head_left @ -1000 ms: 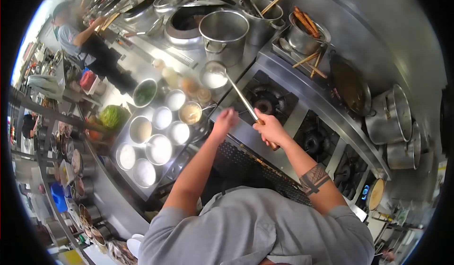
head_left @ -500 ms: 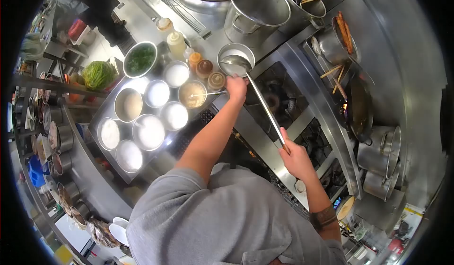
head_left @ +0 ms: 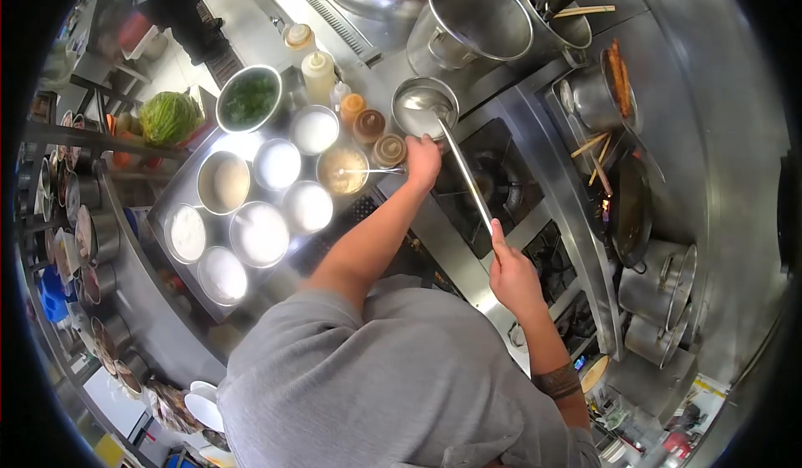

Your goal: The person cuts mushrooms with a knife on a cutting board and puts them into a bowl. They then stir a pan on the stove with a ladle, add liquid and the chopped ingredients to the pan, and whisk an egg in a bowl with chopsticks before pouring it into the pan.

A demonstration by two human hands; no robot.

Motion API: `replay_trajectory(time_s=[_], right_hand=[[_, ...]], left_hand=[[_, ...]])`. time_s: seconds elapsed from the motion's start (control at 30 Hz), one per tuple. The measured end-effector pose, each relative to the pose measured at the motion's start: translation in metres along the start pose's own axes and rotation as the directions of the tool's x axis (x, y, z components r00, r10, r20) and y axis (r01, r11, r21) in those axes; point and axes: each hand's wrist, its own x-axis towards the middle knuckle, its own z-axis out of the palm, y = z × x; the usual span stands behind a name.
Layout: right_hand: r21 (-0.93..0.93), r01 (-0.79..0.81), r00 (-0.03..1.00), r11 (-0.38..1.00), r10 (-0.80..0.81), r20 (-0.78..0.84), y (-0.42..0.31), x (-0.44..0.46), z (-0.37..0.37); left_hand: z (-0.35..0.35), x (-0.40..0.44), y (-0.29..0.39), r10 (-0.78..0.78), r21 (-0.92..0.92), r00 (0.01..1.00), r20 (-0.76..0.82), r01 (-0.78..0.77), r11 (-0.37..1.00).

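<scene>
My left hand (head_left: 423,165) is closed at the near rim of a round metal container (head_left: 397,100), its fingertips partly hidden. My right hand (head_left: 514,280) wraps around the lower end of a long-handled ladle (head_left: 468,175). The ladle's bowl sits inside the container, covering most of what is in it. Just left of my left hand stand squeeze bottles (head_left: 389,149) with brown and orange contents. A metal pot of pale brown contents (head_left: 341,165) with a thin utensil across it is close by.
Several metal pots of white contents (head_left: 259,234) stand on the steel counter, with a bowl of green leaves (head_left: 248,100) behind them. A tall stockpot (head_left: 480,17) is beyond the container. Right of it are gas burners (head_left: 489,184) and a dark wok (head_left: 631,209) near a flame.
The ladle's bowl has shifted within the container, hiding the white contents seen before. Both hands keep their holds. The whole view has turned slightly.
</scene>
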Motion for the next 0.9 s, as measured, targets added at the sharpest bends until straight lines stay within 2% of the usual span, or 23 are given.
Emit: replay_trajectory(time_s=[0.17, 0.33, 0.43, 0.47, 0.53, 0.57, 0.6, 0.63, 0.67, 0.7, 0.73, 0.77, 0.83, 0.87, 0.9], right_hand=[[0.104, -0.057, 0.992, 0.993, 0.044, 0.122, -0.004, -0.009, -0.026], [0.140, -0.100, 0.987, 0.985, 0.080, 0.143, -0.015, -0.025, -0.064], [0.130, -0.345, 0.905, 0.930, 0.292, 0.310, -0.027, -0.025, -0.103], [0.136, -0.344, 0.908, 0.929, 0.292, 0.300, -0.024, -0.027, -0.101], [0.191, -0.222, 0.969, 0.956, 0.195, 0.150, -0.012, -0.034, -0.091], [0.151, -0.164, 0.983, 0.975, 0.149, 0.102, -0.004, -0.031, -0.078], [0.156, -0.180, 0.980, 0.971, 0.164, 0.112, -0.001, -0.029, -0.066], [0.104, -0.119, 0.992, 0.987, 0.115, 0.045, -0.001, -0.022, -0.055], [0.047, -0.056, 0.998, 0.997, 0.057, -0.027, -0.002, -0.013, -0.045], [-0.063, -0.090, 0.996, 0.994, 0.091, 0.014, -0.003, -0.005, -0.037], [-0.058, -0.094, 0.995, 0.994, 0.095, 0.005, -0.004, 0.000, -0.029], [-0.035, -0.094, 0.996, 0.995, 0.094, 0.003, -0.006, 0.002, -0.021], [0.029, -0.108, 0.994, 0.994, 0.108, 0.012, -0.011, -0.004, -0.008], [0.045, -0.134, 0.991, 0.990, 0.134, 0.008, -0.013, -0.011, -0.004], [0.160, -0.118, 0.993, 0.980, 0.117, 0.014, -0.013, -0.016, -0.003]], left_hand=[[0.006, -0.009, 0.008, 0.037, -0.036, 0.996, -0.086, -0.040, 0.999], [0.005, -0.006, 0.010, 0.043, -0.042, 0.992, -0.117, -0.048, 0.998], [-0.001, -0.004, 0.006, 0.035, -0.071, 0.998, -0.048, -0.038, 0.997], [-0.002, -0.002, 0.012, 0.044, -0.069, 0.998, -0.040, -0.046, 0.997], [-0.004, -0.004, 0.014, -0.026, -0.090, 0.996, 0.084, 0.034, 0.995], [-0.005, -0.010, 0.019, -0.043, -0.079, 0.995, 0.090, 0.051, 0.996], [-0.005, -0.015, 0.029, -0.139, -0.063, 0.987, 0.086, 0.144, 0.988], [-0.004, -0.017, 0.039, -0.219, -0.049, 0.972, 0.081, 0.224, 0.973], [-0.003, -0.013, 0.037, -0.213, -0.044, 0.973, 0.086, 0.217, 0.975], [-0.001, -0.010, 0.031, -0.222, -0.104, 0.973, 0.070, 0.228, 0.968], [0.002, -0.005, 0.026, -0.233, -0.164, 0.971, 0.055, 0.239, 0.957], [0.006, -0.002, 0.028, -0.234, -0.154, 0.970, 0.061, 0.241, 0.958], [0.011, 0.002, 0.028, -0.169, -0.319, 0.985, 0.030, 0.169, 0.932], [0.011, 0.000, 0.028, -0.178, -0.295, 0.983, 0.047, 0.184, 0.938], [0.012, -0.001, 0.030, -0.171, -0.295, 0.985, 0.021, 0.170, 0.940]])
